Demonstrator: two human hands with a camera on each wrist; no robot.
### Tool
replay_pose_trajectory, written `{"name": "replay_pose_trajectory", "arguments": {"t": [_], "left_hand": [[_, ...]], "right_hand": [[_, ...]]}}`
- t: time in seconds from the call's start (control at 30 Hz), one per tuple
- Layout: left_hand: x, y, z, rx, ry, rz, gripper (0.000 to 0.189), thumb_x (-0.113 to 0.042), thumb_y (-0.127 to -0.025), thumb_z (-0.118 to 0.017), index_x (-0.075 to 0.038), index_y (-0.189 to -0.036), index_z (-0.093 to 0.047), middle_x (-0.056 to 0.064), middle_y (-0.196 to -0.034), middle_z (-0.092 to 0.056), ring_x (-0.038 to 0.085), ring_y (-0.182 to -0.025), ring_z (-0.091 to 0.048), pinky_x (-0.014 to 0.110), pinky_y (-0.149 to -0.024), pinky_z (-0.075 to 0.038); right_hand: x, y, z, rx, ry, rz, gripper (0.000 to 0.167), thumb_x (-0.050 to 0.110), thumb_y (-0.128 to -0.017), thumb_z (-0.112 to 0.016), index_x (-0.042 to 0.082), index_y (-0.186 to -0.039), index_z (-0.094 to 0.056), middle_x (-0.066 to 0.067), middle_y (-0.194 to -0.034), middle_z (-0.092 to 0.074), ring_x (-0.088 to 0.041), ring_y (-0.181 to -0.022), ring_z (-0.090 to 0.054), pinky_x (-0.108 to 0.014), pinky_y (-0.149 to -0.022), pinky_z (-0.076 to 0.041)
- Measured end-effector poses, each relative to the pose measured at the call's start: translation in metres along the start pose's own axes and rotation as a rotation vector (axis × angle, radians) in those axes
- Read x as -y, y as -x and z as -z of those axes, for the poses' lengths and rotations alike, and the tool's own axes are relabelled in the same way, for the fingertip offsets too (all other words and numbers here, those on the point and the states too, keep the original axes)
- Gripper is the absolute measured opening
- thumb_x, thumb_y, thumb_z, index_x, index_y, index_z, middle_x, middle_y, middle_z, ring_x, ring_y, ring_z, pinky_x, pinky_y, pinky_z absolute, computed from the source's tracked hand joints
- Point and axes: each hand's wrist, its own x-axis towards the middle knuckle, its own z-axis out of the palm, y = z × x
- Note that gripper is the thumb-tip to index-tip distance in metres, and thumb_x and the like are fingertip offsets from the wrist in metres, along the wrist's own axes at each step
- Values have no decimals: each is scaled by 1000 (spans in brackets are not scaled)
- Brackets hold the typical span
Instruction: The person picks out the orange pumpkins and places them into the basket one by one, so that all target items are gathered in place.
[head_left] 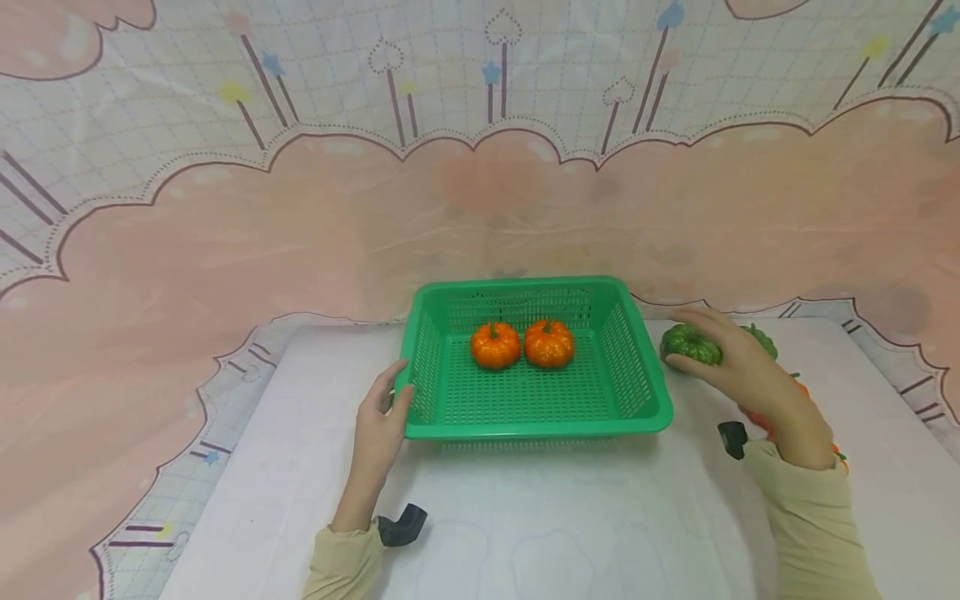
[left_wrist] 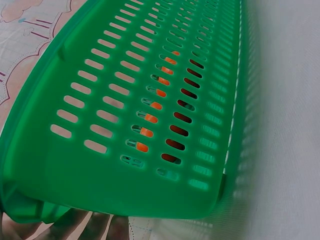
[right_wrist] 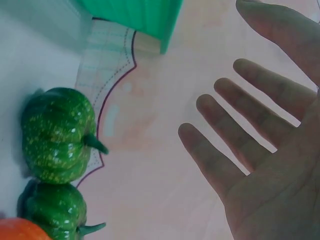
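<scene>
A green plastic basket [head_left: 517,431] with slotted walls holds two small orange pumpkins, a left one [head_left: 495,346] and a right one [head_left: 549,343]. At the basket's left side, my left hand [head_left: 378,429] grips the rim; in the left wrist view its fingers [left_wrist: 75,225] show only partly, below the rim. My right hand [head_left: 738,367] hovers by a speckled green pumpkin [head_left: 686,343] to the basket's right. In the right wrist view its fingers [right_wrist: 225,130] are spread and hold nothing. A second green pumpkin [right_wrist: 55,210] lies beside the first.
Several orange or red items, among them an orange one [right_wrist: 22,230], lie partly hidden under my right forearm. The table [head_left: 292,467] has a white cover. Behind it hangs a patterned pink cloth [head_left: 300,233]. Dark camera mounts [head_left: 402,525] sit at both wrists.
</scene>
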Motion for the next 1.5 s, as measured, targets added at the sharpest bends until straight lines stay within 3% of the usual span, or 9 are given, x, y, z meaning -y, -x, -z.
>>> {"name": "replay_pose_trajectory", "arguments": {"t": [0.1,0.37,0.77,1.03,1.5], "left_hand": [[-1,0,0,6,3,4,43,-22,-104,-52,-14,-147,-47,11,-155,-41,37,-137,-46,53,-108,-45],[0,-1,0,4,2,7,44,-22,-104,-52,-14,-147,-47,12,-155,-41,38,-136,-47,53,-106,-46],[0,0,-1,-3,-2,11,43,-19,-104,-51,-13,-147,-47,13,-154,-41,38,-135,-48,53,-104,-48],[0,-1,-1,-4,-6,6,43,-19,-104,-51,-13,-147,-47,13,-154,-41,38,-133,-50,51,-101,-51],[0,0,-1,-9,-11,11,43,-18,-104,-52,-14,-146,-47,13,-155,-40,38,-136,-47,51,-104,-49]], "right_hand": [[-5,3,1,4,-4,1,63,26,-92,-74,7,-145,-47,-22,-152,-39,-51,-146,-18,-77,-107,-22],[-20,8,1,-34,22,32,58,22,-90,-75,4,-139,-51,-25,-144,-46,-51,-133,-37,-74,-102,-31],[-33,20,5,-71,9,-3,56,22,-90,-76,1,-136,-52,-27,-141,-47,-52,-129,-39,-75,-101,-30],[-42,27,8,-42,19,-67,62,26,-91,-74,-3,-139,-47,-30,-144,-42,-55,-130,-35,-76,-101,-27],[-58,38,10,-67,2,-57,59,19,-90,-75,-4,-138,-49,-33,-143,-41,-56,-129,-35,-76,-104,-24]]}}
